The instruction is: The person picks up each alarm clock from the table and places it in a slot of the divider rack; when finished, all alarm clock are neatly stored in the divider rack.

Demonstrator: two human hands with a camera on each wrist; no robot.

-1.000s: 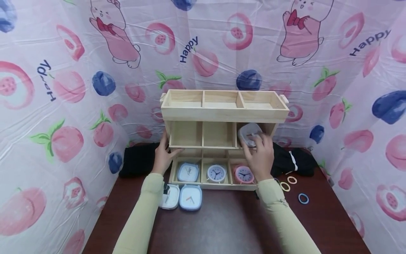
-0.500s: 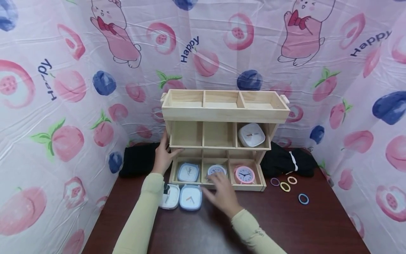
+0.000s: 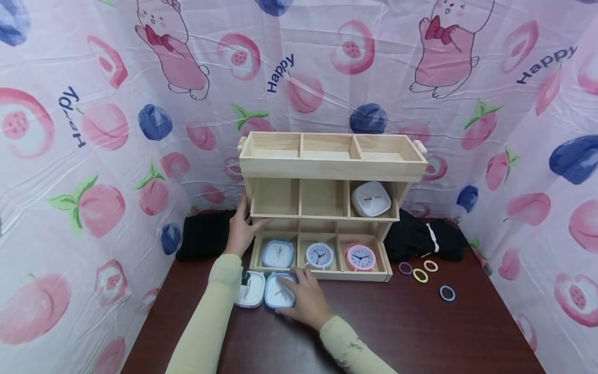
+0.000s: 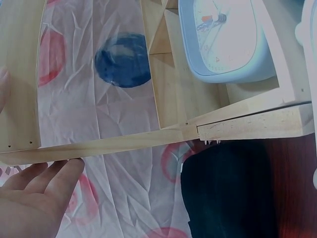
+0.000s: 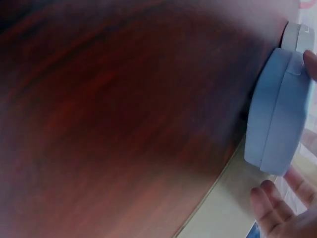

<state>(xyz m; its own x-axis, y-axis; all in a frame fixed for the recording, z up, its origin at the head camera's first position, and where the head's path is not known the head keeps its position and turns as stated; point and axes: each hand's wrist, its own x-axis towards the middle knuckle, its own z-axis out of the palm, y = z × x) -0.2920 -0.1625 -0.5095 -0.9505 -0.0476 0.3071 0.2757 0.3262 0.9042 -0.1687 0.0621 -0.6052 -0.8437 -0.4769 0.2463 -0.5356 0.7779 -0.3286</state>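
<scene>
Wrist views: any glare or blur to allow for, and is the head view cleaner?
Left wrist: bottom-tier blue clock washed out, dial markings faint; black cloth nearly featureless. Right wrist: grain of the tabletop blurred, light-blue clock at the right hand clearer-edged. Head: cleaner, dial of the pink alarm clock crisp, though the tabletop carries a dull sheen.

Over my camera feed I see a pale pink sheet (image 3: 322,117) around three sides, printed with peaches, bow-wearing animals and "Happy". On the dark reddish-brown tabletop (image 3: 467,332) I make out a black cloth (image 3: 203,236) back left, and a black bundle (image 3: 413,236) with a white strip (image 3: 432,237) back right. Before that bundle I count four rings — purple (image 3: 405,274), yellow (image 3: 420,281) and cream (image 3: 430,261) near one another, blue (image 3: 447,286) apart.
</scene>
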